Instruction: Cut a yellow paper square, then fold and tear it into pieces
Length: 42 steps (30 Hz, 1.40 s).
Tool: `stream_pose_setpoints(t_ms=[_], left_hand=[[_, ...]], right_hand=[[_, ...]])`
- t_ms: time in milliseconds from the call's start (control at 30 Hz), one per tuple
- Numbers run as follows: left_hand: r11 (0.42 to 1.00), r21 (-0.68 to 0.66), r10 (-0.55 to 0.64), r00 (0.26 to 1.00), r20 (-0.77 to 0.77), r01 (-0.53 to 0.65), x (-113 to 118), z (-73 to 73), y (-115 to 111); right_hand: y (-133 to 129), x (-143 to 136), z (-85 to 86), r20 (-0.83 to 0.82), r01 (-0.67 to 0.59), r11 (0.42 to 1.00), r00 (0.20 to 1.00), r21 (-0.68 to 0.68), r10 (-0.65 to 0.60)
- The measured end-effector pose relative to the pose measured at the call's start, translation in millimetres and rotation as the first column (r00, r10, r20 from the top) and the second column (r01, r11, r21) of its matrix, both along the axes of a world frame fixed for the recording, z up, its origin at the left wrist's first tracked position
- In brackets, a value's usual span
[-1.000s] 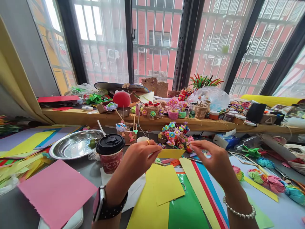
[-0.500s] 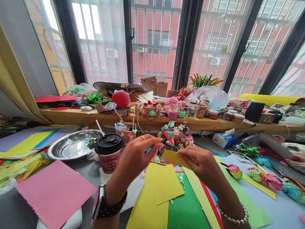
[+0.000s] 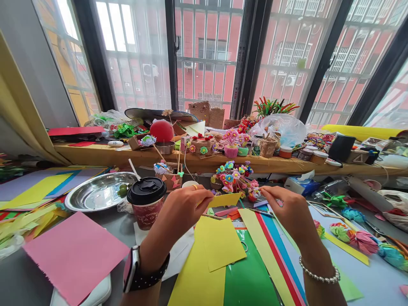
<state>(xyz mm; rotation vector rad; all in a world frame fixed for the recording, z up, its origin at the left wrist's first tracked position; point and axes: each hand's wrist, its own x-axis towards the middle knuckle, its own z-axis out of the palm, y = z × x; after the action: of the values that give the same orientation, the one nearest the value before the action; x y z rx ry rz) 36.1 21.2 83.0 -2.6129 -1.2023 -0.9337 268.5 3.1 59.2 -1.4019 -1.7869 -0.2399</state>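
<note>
My left hand (image 3: 188,206) pinches one end of a small yellow piece of paper (image 3: 227,199), held up over the desk and reaching to the right. My right hand (image 3: 287,208) is apart from that paper, with thumb and fingers drawn together in a pinch. Whether something tiny sits between those fingertips I cannot make out. Beneath my hands a yellow square sheet (image 3: 225,244) overlaps a larger yellow sheet (image 3: 197,276) and a green folder (image 3: 251,272). A bunch of colourful craft flowers (image 3: 234,176) stands just behind the held paper.
Left of my left hand stands a lidded paper cup (image 3: 146,212), beside a metal plate (image 3: 92,204) with green fruit. A pink sheet (image 3: 78,255) lies front left. Paper flowers (image 3: 366,240) lie to the right. Crafts crowd the sill (image 3: 111,159) under the windows.
The yellow paper has passed from my right hand to my left hand. My right hand has moved away to the right, and my left fingers have closed on the paper.
</note>
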Motion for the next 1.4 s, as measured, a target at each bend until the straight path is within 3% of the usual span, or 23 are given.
stream_pose_setpoints(t_ms=[67, 133, 200, 400, 600, 800, 933, 1033, 1233, 1300, 1400], left_hand=[[0.999, -0.020, -0.041, 0.999, -0.028, 0.040, 7.1, -0.7, -2.4], [0.996, -0.024, -0.092, 0.995, -0.043, 0.091, 15.2, -2.1, -4.7], [0.993, -0.022, -0.114, 0.993, -0.042, 0.114, 20.5, -3.5, -6.0], [0.982, -0.123, -0.147, 0.989, -0.006, 0.145, 12.5, -4.9, -2.6], [0.996, -0.027, 0.085, 0.993, -0.077, -0.087, -1.6, -1.2, 1.6], [0.996, -0.002, -0.084, 0.995, -0.059, 0.084, 19.6, -5.7, -5.2], [0.997, -0.011, -0.081, 0.993, -0.081, 0.081, 21.8, -8.8, -3.9], [0.999, -0.008, -0.043, 0.995, -0.087, 0.042, 12.7, -6.4, -1.3], [0.998, -0.061, 0.012, 0.997, -0.076, -0.017, 1.9, 0.0, -2.3], [0.999, -0.037, 0.004, 0.996, -0.093, -0.007, 5.0, -1.1, -3.8], [0.999, -0.020, -0.039, 0.995, -0.093, 0.037, 11.0, -3.4, -5.9]], right_hand=[[-4.0, -9.0, 3.4, -0.002, -0.084, 0.996, 0.996, -0.006, 0.084], [-9.0, -24.6, 5.6, -0.012, -0.273, 0.958, 0.962, -0.087, 0.273], [-12.1, -39.6, 5.5, -0.007, -0.320, 0.937, 0.947, -0.143, 0.322], [-11.6, -44.8, 1.7, 0.011, -0.277, 0.948, 0.959, -0.158, 0.283], [-10.0, -31.4, 3.1, 0.039, -0.202, 0.965, 0.977, -0.165, 0.211], [-10.2, -44.9, 0.5, 0.063, -0.242, 0.957, 0.965, -0.160, 0.254], [-11.4, -46.1, 0.7, 0.080, -0.248, 0.955, 0.961, -0.162, 0.263], [-7.4, -33.5, -0.9, 0.086, -0.196, 0.969, 0.974, -0.151, 0.210], [0.7, -6.7, -3.3, 0.000, 0.012, 0.999, 1.000, -0.047, -0.012], [-1.5, -13.0, -1.4, -0.021, -0.048, 0.998, 0.999, -0.046, 0.047], [-6.7, -31.4, 1.4, -0.049, -0.301, 0.942, 0.954, -0.148, 0.297]])
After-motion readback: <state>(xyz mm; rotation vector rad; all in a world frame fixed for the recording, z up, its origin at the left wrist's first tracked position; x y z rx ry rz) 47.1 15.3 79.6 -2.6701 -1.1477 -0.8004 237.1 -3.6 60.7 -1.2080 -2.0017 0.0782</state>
